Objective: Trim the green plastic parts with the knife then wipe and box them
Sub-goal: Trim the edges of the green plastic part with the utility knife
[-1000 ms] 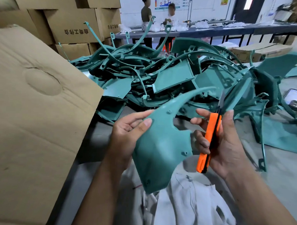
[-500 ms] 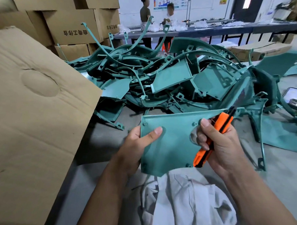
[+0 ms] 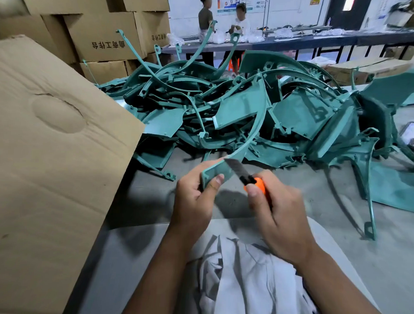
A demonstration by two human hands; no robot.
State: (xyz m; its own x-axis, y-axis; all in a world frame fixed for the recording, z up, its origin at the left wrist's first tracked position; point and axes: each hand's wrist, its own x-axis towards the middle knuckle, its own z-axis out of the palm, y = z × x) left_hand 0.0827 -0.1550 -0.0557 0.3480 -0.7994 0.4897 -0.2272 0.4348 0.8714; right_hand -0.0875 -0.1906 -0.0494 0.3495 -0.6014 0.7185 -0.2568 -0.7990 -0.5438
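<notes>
Two hands work before the green parts pile [image 3: 250, 111]: our left hand [image 3: 194, 201] pinches a green plastic part [image 3: 218, 170], our right hand [image 3: 279, 219] grips the orange knife [image 3: 250, 180], blade touching it.

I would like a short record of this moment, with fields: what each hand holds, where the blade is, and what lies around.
left hand: grips the near end of a curved green part
right hand: grips the orange knife
blade: out, lying against the held part's near end
pile of green parts: on the table behind the hands
white cloth: below the hands
cardboard box: to the left
</notes>
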